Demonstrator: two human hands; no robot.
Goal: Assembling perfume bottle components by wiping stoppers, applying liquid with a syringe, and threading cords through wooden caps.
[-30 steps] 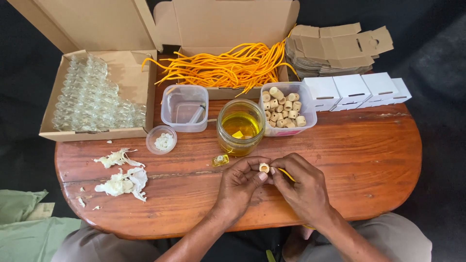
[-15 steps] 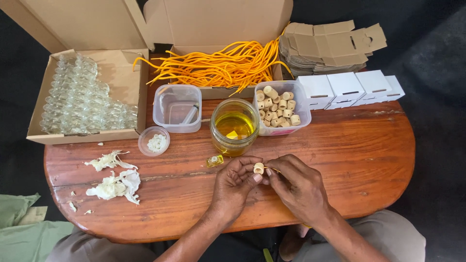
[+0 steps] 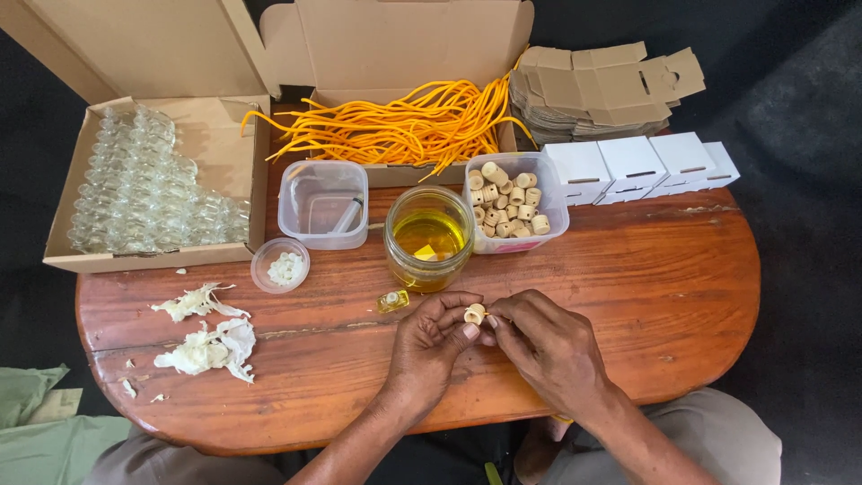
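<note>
My left hand (image 3: pixel 431 346) and my right hand (image 3: pixel 552 346) meet over the near middle of the wooden table (image 3: pixel 682 296). Together they pinch a small cream wooden bead (image 3: pixel 474 314) between their fingertips. Whether an orange cord runs through it is hidden by the fingers. Just left of my left hand lies a tiny glass bottle (image 3: pixel 392 300) with yellow liquid. Behind the hands stands a glass jar of yellow oil (image 3: pixel 428 238), and right of it a clear tub of more cream beads (image 3: pixel 512 205).
An open carton of small glass bottles (image 3: pixel 148 189) sits far left. Orange cords (image 3: pixel 404 126) fill a carton at the back. An empty clear tub (image 3: pixel 323 202), a small dish (image 3: pixel 280 265), white cotton scraps (image 3: pixel 206 346), white boxes (image 3: pixel 642 162) and flat cardboard blanks (image 3: pixel 602 85) surround them.
The camera view shifted slightly. Both hands stay together on the bead, turning it a little; the short orange cord end seen by the right fingers earlier is no longer visible.
</note>
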